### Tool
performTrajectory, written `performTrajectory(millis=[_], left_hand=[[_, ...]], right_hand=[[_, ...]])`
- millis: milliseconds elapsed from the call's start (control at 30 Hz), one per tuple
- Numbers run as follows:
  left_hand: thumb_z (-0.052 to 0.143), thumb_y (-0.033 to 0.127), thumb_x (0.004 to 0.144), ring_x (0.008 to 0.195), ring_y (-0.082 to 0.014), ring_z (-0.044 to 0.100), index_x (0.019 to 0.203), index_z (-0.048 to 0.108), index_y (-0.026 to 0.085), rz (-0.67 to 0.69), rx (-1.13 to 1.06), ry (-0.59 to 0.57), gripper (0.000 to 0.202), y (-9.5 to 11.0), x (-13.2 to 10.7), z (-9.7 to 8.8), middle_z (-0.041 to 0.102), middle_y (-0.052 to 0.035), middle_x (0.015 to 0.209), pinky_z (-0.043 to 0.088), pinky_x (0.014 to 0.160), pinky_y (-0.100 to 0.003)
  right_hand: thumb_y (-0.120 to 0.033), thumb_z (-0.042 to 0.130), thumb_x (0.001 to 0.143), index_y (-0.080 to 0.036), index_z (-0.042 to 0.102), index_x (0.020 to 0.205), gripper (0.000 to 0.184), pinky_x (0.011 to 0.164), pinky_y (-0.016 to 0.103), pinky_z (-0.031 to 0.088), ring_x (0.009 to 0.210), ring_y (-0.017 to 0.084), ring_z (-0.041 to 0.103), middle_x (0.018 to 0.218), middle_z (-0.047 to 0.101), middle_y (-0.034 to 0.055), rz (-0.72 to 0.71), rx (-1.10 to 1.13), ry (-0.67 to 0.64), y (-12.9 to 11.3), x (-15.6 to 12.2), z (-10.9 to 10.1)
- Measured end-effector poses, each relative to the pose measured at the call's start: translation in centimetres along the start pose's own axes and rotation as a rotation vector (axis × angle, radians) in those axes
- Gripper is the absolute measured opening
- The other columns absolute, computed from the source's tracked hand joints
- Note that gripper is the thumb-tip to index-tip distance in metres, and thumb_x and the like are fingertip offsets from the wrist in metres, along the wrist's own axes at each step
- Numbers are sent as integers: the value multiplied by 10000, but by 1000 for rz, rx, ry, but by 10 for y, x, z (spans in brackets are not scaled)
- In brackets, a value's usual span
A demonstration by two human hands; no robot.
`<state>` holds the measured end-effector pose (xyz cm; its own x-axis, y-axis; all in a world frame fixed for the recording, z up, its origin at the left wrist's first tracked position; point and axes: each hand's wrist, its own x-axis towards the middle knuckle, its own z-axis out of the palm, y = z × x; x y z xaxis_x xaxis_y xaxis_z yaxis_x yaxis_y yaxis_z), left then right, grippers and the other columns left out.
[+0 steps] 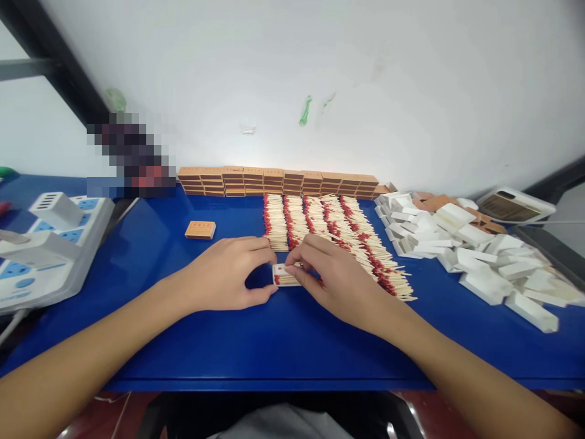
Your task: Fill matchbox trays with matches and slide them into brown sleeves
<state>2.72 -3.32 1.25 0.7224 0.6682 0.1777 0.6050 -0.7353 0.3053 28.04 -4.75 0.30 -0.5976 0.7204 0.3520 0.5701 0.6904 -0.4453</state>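
Note:
A small white matchbox tray [275,274] lies on the blue table, with red-headed matches [286,280] inside. My left hand [228,271] holds the tray's left end between thumb and fingertips. Over its right part, my right hand [336,277] has thumb and fingers pinched together on matches; the fingers partly hide them. Behind the hands, several rows of loose matches [297,219] fan out toward the right. A closed orange matchbox [200,230] rests alone to the left.
Stacked matchboxes [253,182] line the wall. On the right is a heap of white trays [484,262] mixed with orange sleeves [434,202], beside a phone [516,203]. A power strip [86,262] with plugged-in adapters occupies the left. The table's front edge [274,384] runs close to me.

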Motion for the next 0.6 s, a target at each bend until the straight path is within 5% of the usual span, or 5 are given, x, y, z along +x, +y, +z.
performTrajectory(millis=[333,600], left_hand=[[705,373,981,942,-223,743,1122,749,197,15,21,2,229,-3,-1,-2,775,-53,1107,552,791,-354],[698,369,981,947,-225,739,1099,748,205,28,52,7,208,-4,-2,-3,773,-46,1075,540,778,-347]], right_hand=[[-241,630,1083,-226,722,998,126,791,367,509,915,240,649,923,675,65,47,-114,-45,32,-3,-30],[-222,624,1081,-218,702,1009,106,825,391,527,971,257,650,1005,681,88,58,-185,-142,40,-5,-21]])
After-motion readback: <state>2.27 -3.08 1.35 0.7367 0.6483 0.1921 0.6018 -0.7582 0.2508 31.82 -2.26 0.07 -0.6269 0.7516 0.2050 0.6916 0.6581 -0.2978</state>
